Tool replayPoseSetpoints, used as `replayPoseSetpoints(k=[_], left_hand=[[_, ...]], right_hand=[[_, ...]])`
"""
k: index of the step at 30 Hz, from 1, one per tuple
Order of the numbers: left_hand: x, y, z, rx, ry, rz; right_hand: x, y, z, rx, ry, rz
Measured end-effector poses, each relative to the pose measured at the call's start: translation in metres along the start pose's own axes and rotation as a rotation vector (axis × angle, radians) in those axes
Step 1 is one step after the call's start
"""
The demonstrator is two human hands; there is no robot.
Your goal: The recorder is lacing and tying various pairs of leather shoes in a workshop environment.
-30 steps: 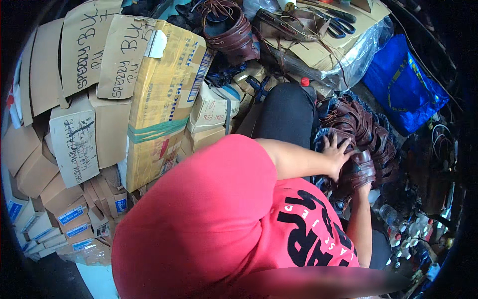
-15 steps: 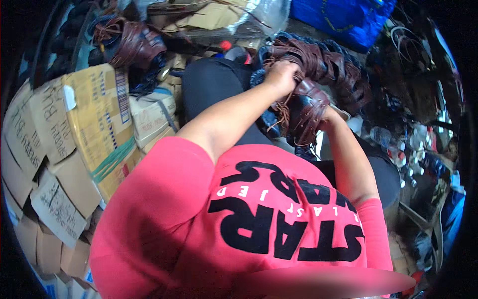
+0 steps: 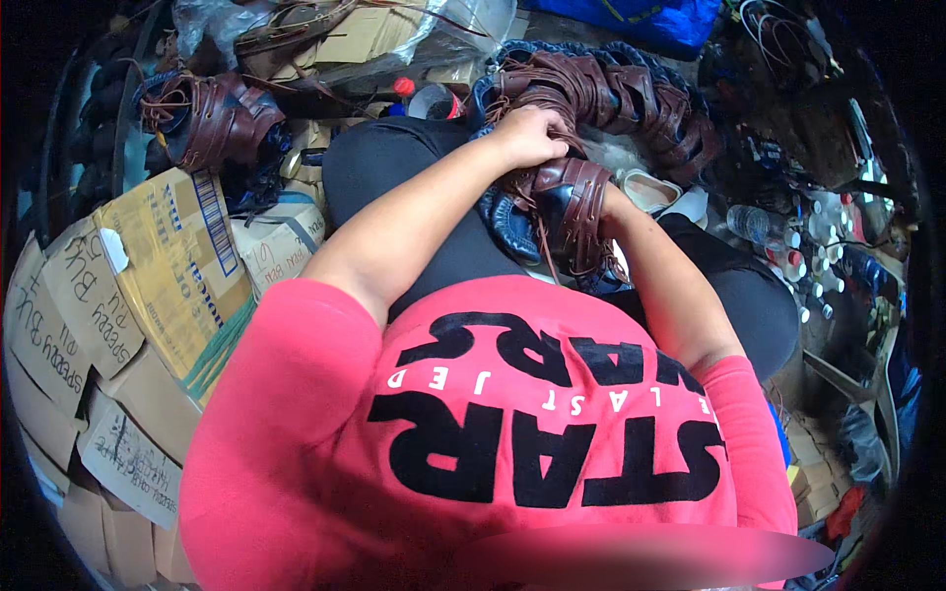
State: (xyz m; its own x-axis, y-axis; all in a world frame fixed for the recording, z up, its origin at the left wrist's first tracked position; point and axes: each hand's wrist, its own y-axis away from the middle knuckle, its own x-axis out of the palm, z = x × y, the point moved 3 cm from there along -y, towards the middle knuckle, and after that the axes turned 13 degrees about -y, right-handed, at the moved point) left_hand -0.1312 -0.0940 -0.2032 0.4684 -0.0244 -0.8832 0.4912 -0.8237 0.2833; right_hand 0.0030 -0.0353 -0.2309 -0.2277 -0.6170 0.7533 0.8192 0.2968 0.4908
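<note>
A string of brown leather shoe uppers [image 3: 631, 94] with dark blue lining and thin laces curves across my lap and beyond my knees. My left hand [image 3: 532, 135] is closed against the near end of this bundle, fingers curled down among the laces. What it pinches is hidden. One laced brown upper [image 3: 574, 202] hangs toward me, apart from the row. Behind its right side is my right hand [image 3: 613, 212], gripping it with most fingers out of sight. Below, a dark blue lined edge [image 3: 512, 227] rests by my thigh.
Another bundle of brown uppers [image 3: 222, 123] lies at the far left. Cardboard boxes [image 3: 168, 266] pile up on the left. Several plastic bottles [image 3: 754, 225] stand to the right, near a pale shoe [image 3: 650, 192]. A blue bag [image 3: 641, 20] is at the back.
The whole view has shifted, so things sit further left. The hanging upper has turned to show its laced face more. My left hand remains closed at the bundle.
</note>
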Motion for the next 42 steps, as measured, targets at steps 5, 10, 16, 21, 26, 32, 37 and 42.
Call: replayPoseSetpoints(k=[5, 10, 16, 21, 26, 32, 37, 42], left_hand=[[-0.010, 0.020, 0.002, 0.176, 0.029, -0.256], [-0.030, 0.019, 0.036, -0.241, 0.166, -0.317], [-0.010, 0.026, 0.019, -0.091, 0.050, -0.067], [0.010, 0.027, 0.028, -0.051, 0.095, 0.066], [0.008, 0.021, 0.034, -0.152, 0.327, 0.158], [0.007, 0.032, -0.006, -0.177, -0.172, 0.049], [0.000, 0.040, -0.028, -0.208, -0.267, 0.041], [0.005, 0.041, -0.078, 0.351, -0.121, -0.053]], right_hand=[[-0.016, -0.013, -0.006, -0.085, 0.160, 0.016], [-0.026, -0.007, -0.011, 0.115, -0.265, -0.047], [-0.022, -0.007, -0.009, 0.175, -0.085, -0.175], [-0.021, -0.003, -0.008, 0.141, -0.041, -0.087], [-0.032, -0.013, -0.015, 0.133, -0.039, -0.135], [-0.059, -0.024, -0.034, 0.107, -0.075, -0.245], [-0.073, -0.024, -0.035, 0.043, 0.057, -0.263], [-0.068, -0.023, -0.020, -0.303, 0.394, -0.295]])
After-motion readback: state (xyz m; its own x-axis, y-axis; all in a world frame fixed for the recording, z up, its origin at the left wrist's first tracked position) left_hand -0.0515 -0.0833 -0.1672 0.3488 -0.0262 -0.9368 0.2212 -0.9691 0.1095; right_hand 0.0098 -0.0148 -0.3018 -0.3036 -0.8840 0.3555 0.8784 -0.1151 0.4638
